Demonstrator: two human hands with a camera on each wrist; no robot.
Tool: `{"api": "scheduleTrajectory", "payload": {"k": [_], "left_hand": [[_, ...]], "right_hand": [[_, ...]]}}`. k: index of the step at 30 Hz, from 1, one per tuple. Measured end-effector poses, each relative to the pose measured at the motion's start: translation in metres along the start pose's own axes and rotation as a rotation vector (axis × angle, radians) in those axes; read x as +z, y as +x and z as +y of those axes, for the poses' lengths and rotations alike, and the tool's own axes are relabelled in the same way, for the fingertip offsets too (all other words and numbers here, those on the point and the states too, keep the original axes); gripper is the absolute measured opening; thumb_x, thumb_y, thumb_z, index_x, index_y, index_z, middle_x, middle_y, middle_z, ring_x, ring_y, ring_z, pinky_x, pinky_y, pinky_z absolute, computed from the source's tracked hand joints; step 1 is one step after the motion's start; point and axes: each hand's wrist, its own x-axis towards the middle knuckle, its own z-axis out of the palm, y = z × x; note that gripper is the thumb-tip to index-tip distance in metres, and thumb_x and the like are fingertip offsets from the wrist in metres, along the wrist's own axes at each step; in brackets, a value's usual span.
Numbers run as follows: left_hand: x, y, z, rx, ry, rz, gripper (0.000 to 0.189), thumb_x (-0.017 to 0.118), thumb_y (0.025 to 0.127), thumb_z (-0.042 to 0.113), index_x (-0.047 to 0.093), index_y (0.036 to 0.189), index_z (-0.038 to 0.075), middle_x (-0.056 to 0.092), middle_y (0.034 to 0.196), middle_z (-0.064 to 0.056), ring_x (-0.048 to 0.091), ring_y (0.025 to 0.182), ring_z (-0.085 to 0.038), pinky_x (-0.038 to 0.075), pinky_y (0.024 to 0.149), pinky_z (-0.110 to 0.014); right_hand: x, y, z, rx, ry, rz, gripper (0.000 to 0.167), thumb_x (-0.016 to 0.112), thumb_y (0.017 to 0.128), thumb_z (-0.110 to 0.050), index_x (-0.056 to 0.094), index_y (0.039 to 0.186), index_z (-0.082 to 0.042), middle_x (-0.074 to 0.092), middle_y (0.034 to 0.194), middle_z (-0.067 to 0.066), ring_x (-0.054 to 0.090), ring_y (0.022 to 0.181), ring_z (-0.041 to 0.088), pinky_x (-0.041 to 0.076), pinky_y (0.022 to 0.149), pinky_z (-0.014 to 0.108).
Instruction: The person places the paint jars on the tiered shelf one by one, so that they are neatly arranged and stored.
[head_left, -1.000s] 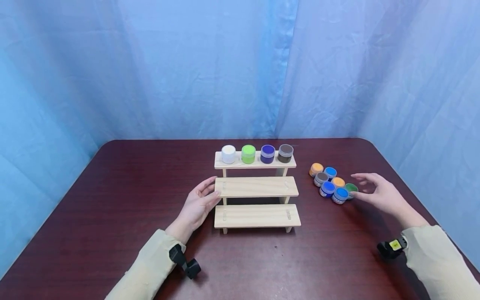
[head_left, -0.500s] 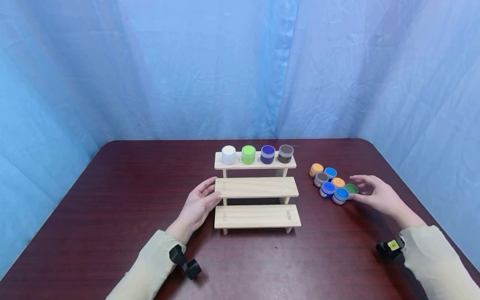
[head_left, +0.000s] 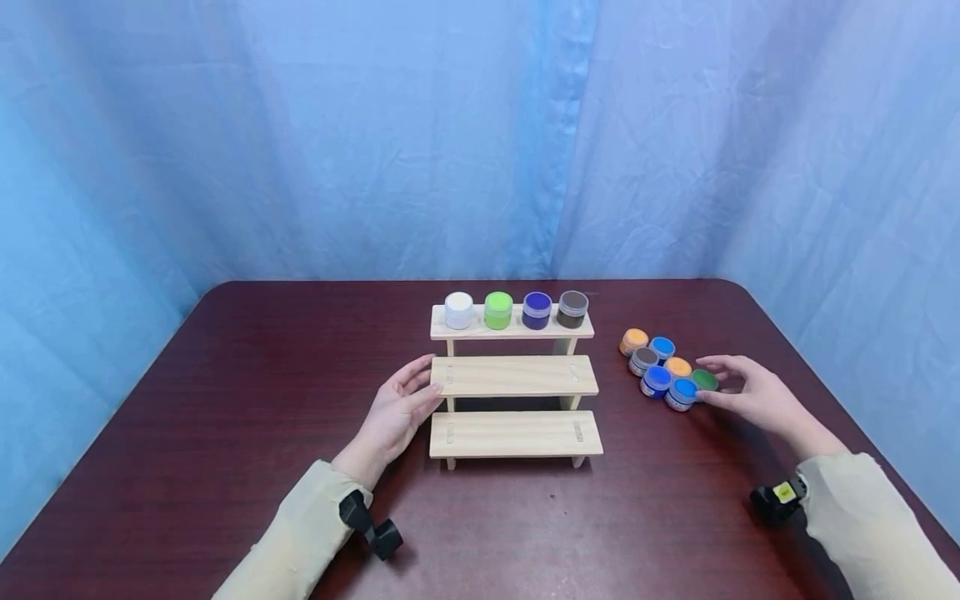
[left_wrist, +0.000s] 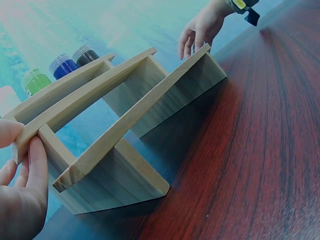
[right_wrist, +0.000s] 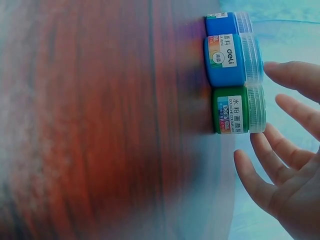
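My left hand point(head_left: 395, 414) pinches the left end of the middle tier of a three-tier wooden display stand point(head_left: 513, 377). In the left wrist view its thumb lies over the board, with fingers point(left_wrist: 37, 165) beneath. A white paint jar point(head_left: 458, 311), a light green one point(head_left: 498, 310), a purple one point(head_left: 536, 310) and a dark brown one point(head_left: 572, 310) line the top tier. At the right, my right hand point(head_left: 753, 396) hovers with spread fingers around a green gouache jar point(right_wrist: 239, 110). Its thumb is close to a blue jar point(right_wrist: 232, 60); whether it touches cannot be told.
Beside the green jar stand several more closed paint jars in a tight cluster: orange ones point(head_left: 678, 368), blue ones point(head_left: 656, 381) and a dark brown one point(head_left: 643, 361). The dark red wooden table point(head_left: 225, 400) carries everything. Blue curtains point(head_left: 375, 150) hang behind it.
My right hand has moved slightly left, bringing its fingers nearer around the green jar. My left hand keeps its hold on the stand.
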Motion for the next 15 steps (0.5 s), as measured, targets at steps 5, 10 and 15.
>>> {"api": "scheduleTrajectory", "payload": {"k": [5,10,15], "left_hand": [[0.0013,0.0002,0.0006,-0.003,0.013,-0.005,0.056,0.045,0.091,-0.013,0.030,0.144,-0.002,0.051,0.101,0.000,0.058,0.080,-0.002,0.052,0.075,-0.014],[0.0015,0.0004,0.0007,-0.014,0.013,0.001,0.056,0.045,0.092,-0.013,0.031,0.145,0.000,0.050,0.101,0.001,0.058,0.080,-0.002,0.052,0.075,-0.014],[0.0006,0.0003,0.0011,-0.006,0.024,-0.005,0.057,0.046,0.092,-0.013,0.028,0.145,-0.002,0.050,0.102,0.000,0.059,0.081,-0.002,0.052,0.076,-0.014]], "right_hand": [[0.0005,-0.0021,0.0002,0.009,0.017,-0.005,0.058,0.065,0.089,-0.035,0.049,0.131,0.001,0.051,0.123,0.026,0.052,0.108,0.041,0.050,0.087,0.057],[0.0006,-0.0007,0.0014,0.004,0.010,-0.007,0.053,0.065,0.090,-0.031,0.050,0.130,0.001,0.051,0.122,0.026,0.052,0.108,0.041,0.049,0.087,0.058],[0.0013,0.0014,0.0015,0.004,0.004,-0.016,0.050,0.065,0.090,-0.028,0.051,0.129,0.001,0.053,0.121,0.026,0.052,0.107,0.040,0.050,0.086,0.056]]}}
